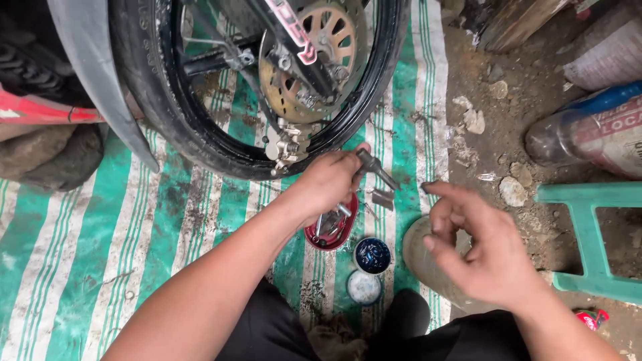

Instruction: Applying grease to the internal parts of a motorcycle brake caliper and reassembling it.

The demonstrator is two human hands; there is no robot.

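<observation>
While the left hand [329, 179] closes its fingers around a small dark metal part [374, 168], a pin or bolt by its look, the piece sits lifted clear of the ground, just below the tyre [200, 144] of the motorcycle wheel and near the brake caliper [289, 144] that hangs beneath the brake disc [314, 60]. The right hand [478, 251] hovers apart from it, loosely open with its fingers curled and spread and nothing held; whether grease coats the fingertips I cannot tell. Directly under the left hand lies a red dish [331, 230] with a few loose metal pieces in it, and just beside that stand a small round tub of dark blue grease [372, 255] and its lid [364, 287]. All of this rests on a green and white striped mat [100, 247], dirty and edged by bare earth with stones [513, 190]; a green plastic stool [588, 234] stands at the right. As I judge it, the grip on the part is a light one, so a slip could drop it onto the mat or into the dirt, where grit would cling to it, and the open tub could take in the same grit.
</observation>
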